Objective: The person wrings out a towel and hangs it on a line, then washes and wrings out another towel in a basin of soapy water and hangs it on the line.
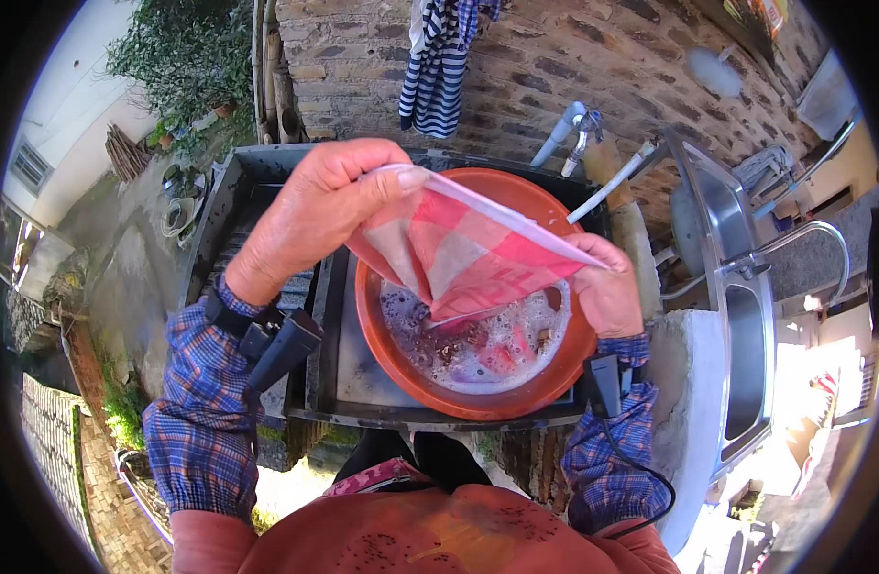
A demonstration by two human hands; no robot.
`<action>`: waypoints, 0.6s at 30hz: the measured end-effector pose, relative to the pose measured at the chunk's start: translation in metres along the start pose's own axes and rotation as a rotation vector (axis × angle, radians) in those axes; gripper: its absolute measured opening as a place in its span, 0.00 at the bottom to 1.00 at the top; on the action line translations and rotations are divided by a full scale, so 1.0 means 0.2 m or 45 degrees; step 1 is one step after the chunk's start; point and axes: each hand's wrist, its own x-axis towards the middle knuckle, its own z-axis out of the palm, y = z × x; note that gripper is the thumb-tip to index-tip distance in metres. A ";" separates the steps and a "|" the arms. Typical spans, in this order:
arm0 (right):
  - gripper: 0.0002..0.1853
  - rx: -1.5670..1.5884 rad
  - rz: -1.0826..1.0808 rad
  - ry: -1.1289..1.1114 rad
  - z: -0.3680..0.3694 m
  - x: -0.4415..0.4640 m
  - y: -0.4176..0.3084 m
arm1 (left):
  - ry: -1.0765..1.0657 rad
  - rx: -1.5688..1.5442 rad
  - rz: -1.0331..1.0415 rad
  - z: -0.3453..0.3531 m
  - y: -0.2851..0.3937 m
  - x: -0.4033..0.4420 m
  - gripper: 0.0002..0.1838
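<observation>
A wet pink and beige checked cloth is stretched above the basin, its lower corner hanging down to the suds. My left hand pinches its upper left end between thumb and fingers. At the other end, my right hand grips the right corner. Beneath sits an orange-brown plastic basin of soapy water, with some pinkish cloth partly under the foam. The fingertips of my right hand are partly hidden behind the cloth edge.
The basin stands in a dark-edged wash trough. Behind it are a tap and a pale pipe reaching over the rim. A steel sink stands on the right; a striped garment hangs on the brick wall.
</observation>
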 end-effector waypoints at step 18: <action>0.18 -0.246 -1.016 0.199 -0.05 0.19 -1.28 | 0.142 0.862 0.759 -0.23 0.85 0.51 0.12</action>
